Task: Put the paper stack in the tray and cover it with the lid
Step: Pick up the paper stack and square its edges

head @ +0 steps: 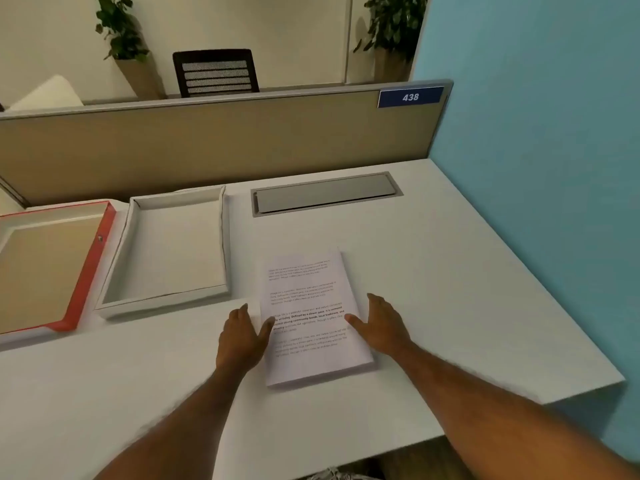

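A white paper stack [304,289] with printed text lies flat on the white desk, a little right of centre. My left hand [242,337] clasps its left edge and my right hand [381,323] its right edge, each with the thumb resting on the top sheet. Left of the stack stands the white tray [162,301], open and with nothing in it. Further left lies the red lid [89,268], turned inside up so its tan inner face shows; its left part is cut off by the frame.
A grey cable flap [325,194] is set into the desk behind the stack. A tan partition [207,143] closes the back, and a blue wall [536,168] the right. The desk's front right edge [554,400] runs diagonally near my right forearm.
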